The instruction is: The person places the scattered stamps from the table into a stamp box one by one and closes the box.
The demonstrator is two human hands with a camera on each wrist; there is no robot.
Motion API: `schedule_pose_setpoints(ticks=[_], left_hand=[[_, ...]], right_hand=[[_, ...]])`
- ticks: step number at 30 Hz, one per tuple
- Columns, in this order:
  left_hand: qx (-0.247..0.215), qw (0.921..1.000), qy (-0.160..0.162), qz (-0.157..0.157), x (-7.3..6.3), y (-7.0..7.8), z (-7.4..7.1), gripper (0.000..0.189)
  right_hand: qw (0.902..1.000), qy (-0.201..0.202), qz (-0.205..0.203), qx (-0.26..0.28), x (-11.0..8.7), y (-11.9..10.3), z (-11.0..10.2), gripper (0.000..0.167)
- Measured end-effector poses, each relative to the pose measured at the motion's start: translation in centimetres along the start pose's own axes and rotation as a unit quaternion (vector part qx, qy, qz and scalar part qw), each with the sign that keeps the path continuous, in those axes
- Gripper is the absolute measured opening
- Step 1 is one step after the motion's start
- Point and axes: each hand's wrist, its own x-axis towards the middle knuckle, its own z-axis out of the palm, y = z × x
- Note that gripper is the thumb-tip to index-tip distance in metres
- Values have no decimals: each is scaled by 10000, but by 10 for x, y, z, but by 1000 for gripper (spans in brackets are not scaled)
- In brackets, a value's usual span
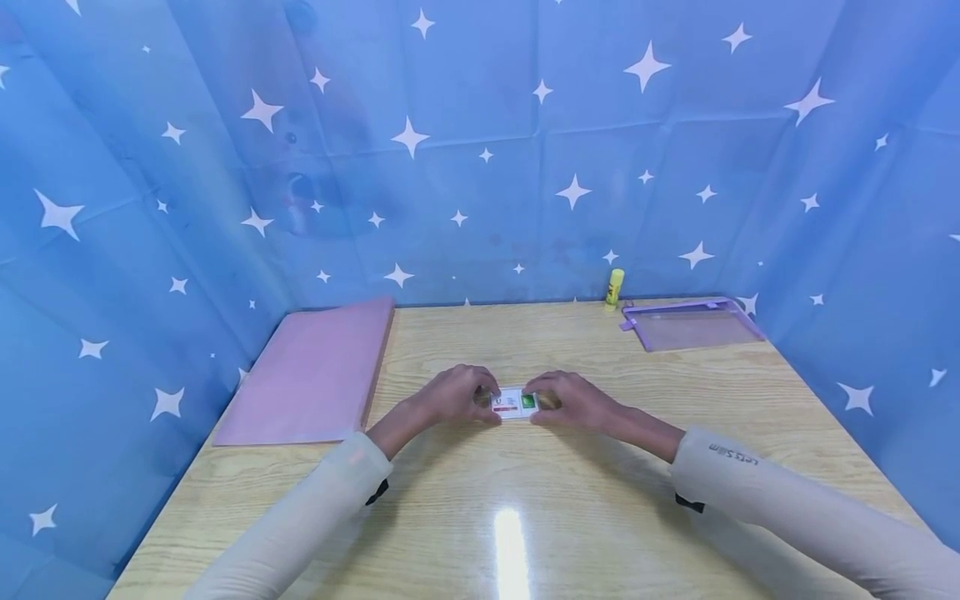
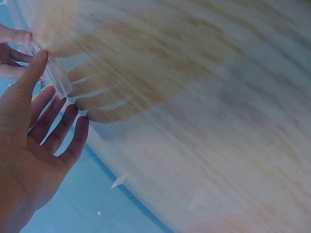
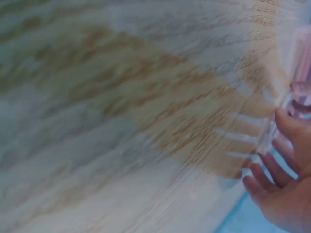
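Observation:
Between both hands, near the middle of the wooden table [image 1: 450, 508], is a small flat clear plastic case [image 1: 512, 405] with white, red and green printing. My left hand [image 1: 467, 393] pinches its left end between thumb and fingertips. At the opposite end, the right hand [image 1: 566, 400] grips it the same way. The left wrist view shows the case [image 2: 59, 81] edge-on as a thin transparent slab, the thumb on one face and fingertips on the other. Seen from the right wrist, the case [image 3: 266, 136] lies at the right side, thumb and fingers at its edge.
A large pink folder [image 1: 307, 375] lies at the table's left. Toward the back right stands a yellow glue stick [image 1: 614, 289], beside a purple-edged mesh pouch [image 1: 693, 327]. A blue curtain [image 1: 480, 183] with white stars surrounds the table's back and sides.

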Motion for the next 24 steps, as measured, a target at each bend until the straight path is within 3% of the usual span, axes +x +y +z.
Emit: schedule_pose_setpoints(ticks=[16, 24], left_hand=[[-41, 10000, 15, 44, 1, 2, -3, 44], [-82, 9999, 44, 41, 1, 0, -8, 59]], right_hand=[[9998, -171, -34, -89, 1, -1, -5, 40], [9999, -71, -46, -57, -1, -2, -8, 45]])
